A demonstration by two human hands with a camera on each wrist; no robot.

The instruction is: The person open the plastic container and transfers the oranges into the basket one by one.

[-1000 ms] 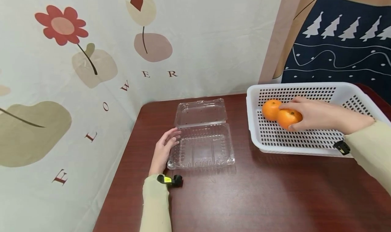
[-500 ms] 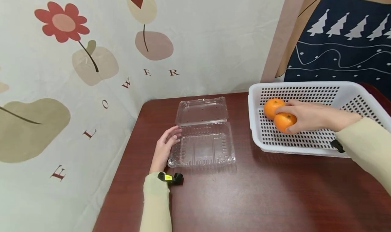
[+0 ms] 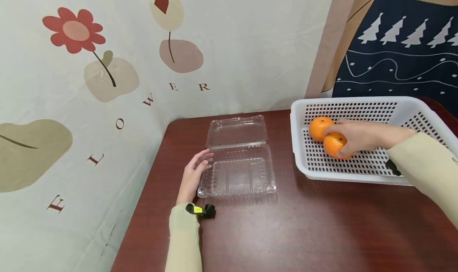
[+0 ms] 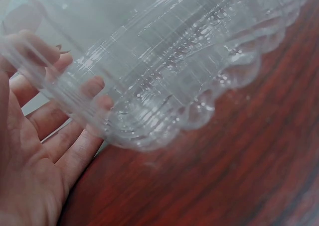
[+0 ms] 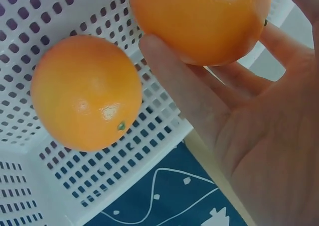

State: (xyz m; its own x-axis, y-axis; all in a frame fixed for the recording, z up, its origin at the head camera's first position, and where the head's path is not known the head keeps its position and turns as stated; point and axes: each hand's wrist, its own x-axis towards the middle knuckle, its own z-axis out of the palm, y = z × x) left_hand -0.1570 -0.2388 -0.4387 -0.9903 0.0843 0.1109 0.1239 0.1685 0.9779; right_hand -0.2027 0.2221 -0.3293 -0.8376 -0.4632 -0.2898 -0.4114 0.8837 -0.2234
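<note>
My right hand (image 3: 358, 136) reaches into a white plastic basket (image 3: 298, 160), its fingers and thumb around an orange (image 3: 334, 144). In the right wrist view that held orange (image 5: 199, 22) is at the top, against the fingers. A second orange (image 3: 320, 128) lies just beyond it near the basket's left wall, loose. On the left, a clear plastic clamshell box (image 3: 237, 172) lies unfolded on the table, its lid (image 3: 236, 132) laid back toward the wall. My left hand (image 3: 192, 175) rests along the box's left side, fingers loosely extended at its wall (image 4: 144, 131).
The dark red wooden table (image 3: 272, 232) meets a printed cloth wall (image 3: 250, 45) at the back and left. A dark blue panel with tree shapes (image 3: 393, 65) hangs behind the basket. Black wrist cameras sit on both cuffs.
My right hand and the orange in it have shifted slightly left and toward the front within the basket. The left hand and the clamshell box stay as they were.
</note>
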